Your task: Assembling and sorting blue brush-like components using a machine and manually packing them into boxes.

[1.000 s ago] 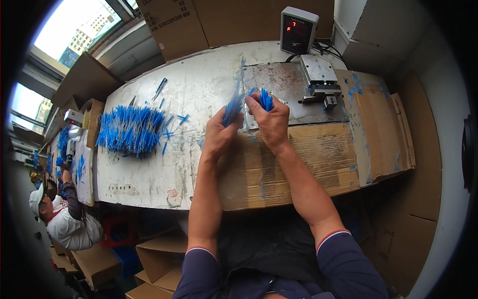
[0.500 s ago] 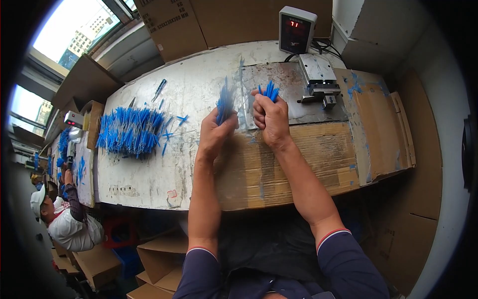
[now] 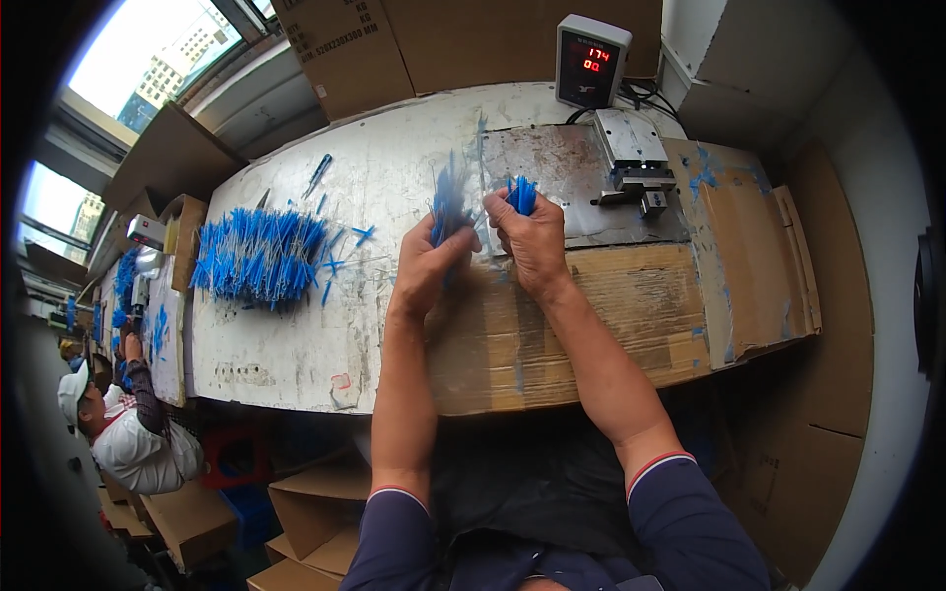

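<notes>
My left hand (image 3: 430,264) is closed round a bundle of thin blue-tipped sticks (image 3: 449,192), which are smeared by motion. Close beside it, my right hand (image 3: 530,241) grips a smaller bunch of blue pieces (image 3: 522,195) whose tops poke out above the fingers. The two hands are near each other over the middle of the bench, at the seam between the white top and the cardboard sheet. To their left lies a large pile of the same blue and pale sticks (image 3: 261,256), with several loose blue pieces (image 3: 333,264) at its right side.
A metal fixture (image 3: 631,148) stands on a steel plate (image 3: 552,148) at the back right, below a display box (image 3: 591,61) with red digits. Cardboard (image 3: 591,325) covers the bench's near right. A blue-handled tool (image 3: 317,174) lies behind the pile. Far left, a co-worker (image 3: 138,443) sits at another bench.
My right hand has turned slightly and shifted a little left toward the left hand. The red digits on the display have changed. My left hand stays nearly in place, its bundle still blurred.
</notes>
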The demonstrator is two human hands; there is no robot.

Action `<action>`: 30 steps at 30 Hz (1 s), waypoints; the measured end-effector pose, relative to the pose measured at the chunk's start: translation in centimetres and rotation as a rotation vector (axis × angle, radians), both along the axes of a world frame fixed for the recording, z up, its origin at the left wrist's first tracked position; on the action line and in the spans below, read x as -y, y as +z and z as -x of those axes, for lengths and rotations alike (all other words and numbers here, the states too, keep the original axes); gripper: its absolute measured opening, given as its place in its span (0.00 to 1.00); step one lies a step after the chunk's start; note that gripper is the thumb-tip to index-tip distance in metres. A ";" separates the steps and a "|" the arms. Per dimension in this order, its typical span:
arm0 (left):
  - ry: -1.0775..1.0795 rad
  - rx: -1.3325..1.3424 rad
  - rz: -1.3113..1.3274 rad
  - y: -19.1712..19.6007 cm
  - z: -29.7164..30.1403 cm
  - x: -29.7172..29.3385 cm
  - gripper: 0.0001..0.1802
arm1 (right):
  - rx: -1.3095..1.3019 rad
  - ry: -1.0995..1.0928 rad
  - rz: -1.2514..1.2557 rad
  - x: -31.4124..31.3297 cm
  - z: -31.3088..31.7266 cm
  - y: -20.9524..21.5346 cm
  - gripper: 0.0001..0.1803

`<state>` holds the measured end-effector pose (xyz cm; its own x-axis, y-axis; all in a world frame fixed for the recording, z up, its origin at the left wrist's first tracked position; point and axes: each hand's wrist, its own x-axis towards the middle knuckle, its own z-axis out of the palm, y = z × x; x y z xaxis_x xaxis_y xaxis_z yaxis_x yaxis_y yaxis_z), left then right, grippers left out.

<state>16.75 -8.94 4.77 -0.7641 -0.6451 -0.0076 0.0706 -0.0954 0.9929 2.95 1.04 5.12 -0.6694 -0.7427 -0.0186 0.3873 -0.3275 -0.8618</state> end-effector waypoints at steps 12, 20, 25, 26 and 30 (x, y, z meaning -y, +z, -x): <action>0.057 0.051 0.027 0.5 -0.1 -0.1 0.10 | 0.172 -0.103 0.012 -0.1 1.1 0.8 0.05; 0.145 0.027 0.005 0.4 -0.5 0.6 0.10 | -0.908 -0.497 0.001 -1.7 0.9 1.5 0.16; 0.160 0.010 -0.025 0.3 -0.4 0.1 0.11 | -1.689 -0.372 -0.101 -0.2 -1.1 1.2 0.19; 0.162 -0.005 -0.023 0.2 -0.4 0.2 0.10 | -1.689 -0.369 -0.098 -0.1 -0.9 1.0 0.19; 0.040 0.085 -0.005 0.3 -0.9 1.0 0.08 | -1.689 -0.161 -0.207 -1.0 0.4 -0.3 0.08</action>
